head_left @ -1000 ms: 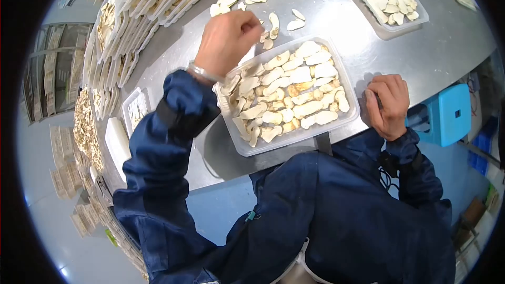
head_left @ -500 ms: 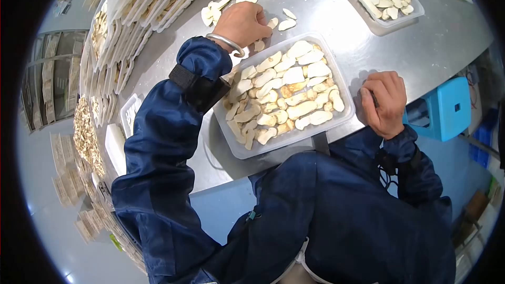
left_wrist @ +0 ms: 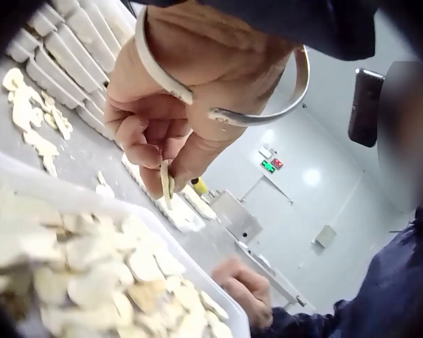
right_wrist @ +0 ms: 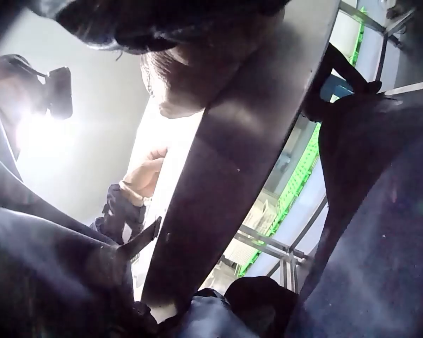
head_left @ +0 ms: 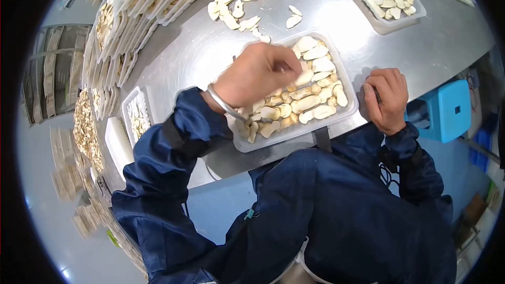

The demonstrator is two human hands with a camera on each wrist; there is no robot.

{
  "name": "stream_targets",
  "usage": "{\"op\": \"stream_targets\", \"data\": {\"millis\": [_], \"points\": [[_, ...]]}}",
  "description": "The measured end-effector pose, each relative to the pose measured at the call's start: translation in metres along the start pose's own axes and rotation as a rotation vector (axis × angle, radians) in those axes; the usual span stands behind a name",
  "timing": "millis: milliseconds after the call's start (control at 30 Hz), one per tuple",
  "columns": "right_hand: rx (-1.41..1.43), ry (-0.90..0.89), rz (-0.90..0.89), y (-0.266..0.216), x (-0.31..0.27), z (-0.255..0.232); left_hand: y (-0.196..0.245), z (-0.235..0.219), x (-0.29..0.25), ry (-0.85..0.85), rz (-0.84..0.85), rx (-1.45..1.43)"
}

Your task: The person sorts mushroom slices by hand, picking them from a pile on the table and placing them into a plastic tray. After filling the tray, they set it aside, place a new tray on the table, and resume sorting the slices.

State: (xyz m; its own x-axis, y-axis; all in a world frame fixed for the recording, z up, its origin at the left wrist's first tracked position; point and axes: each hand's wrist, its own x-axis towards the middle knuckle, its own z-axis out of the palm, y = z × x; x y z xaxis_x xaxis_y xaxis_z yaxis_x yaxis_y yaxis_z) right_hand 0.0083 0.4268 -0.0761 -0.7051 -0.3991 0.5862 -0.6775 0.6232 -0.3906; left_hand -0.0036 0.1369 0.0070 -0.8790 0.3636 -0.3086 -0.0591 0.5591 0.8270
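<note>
Over the left half of a clear plastic tray (head_left: 353, 106) filled with pale mushroom slices (head_left: 306, 104), my left hand (head_left: 259, 72) hangs with a metal bangle at its wrist. In the left wrist view, thumb and fingertips of that hand (left_wrist: 187, 98) pinch one thin slice (left_wrist: 167, 184) above the tray's far side. My right hand (head_left: 387, 101) rests at the table edge right of the tray, fingers loosely curled, holding nothing visible. The right wrist view shows only part of that hand (right_wrist: 180, 81), dark against the table edge.
Loose slices (head_left: 229, 19) lie on the metal table (head_left: 326, 8) beyond the tray. Stacked filled trays (head_left: 152, 2) stand at the far left, a small white tray (head_left: 138, 113) nearer. Another filled tray (head_left: 386, 30) is at the upper right; a blue stool (head_left: 455, 110) stands beyond the edge.
My left hand has moved from the loose slices back toward me and over the tray, with a slice between its fingers. The right hand has stayed nearly still.
</note>
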Motion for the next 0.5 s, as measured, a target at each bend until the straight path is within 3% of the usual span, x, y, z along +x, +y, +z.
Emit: {"op": "stream_targets", "data": {"millis": [33,333,500], "points": [[-0.005,0.0,0.004,0.0,-0.001,-0.001,0.003,0.009,-0.004,-0.007,-0.015,0.052],[0.007,0.003,0.004,0.001,-0.001,-0.001,-0.017,0.031,-0.006,0.169,0.383,0.363],[0.011,-0.001,0.005,0.001,-0.001,-0.002,-0.007,0.026,-0.008,0.267,0.41,0.512]]}}
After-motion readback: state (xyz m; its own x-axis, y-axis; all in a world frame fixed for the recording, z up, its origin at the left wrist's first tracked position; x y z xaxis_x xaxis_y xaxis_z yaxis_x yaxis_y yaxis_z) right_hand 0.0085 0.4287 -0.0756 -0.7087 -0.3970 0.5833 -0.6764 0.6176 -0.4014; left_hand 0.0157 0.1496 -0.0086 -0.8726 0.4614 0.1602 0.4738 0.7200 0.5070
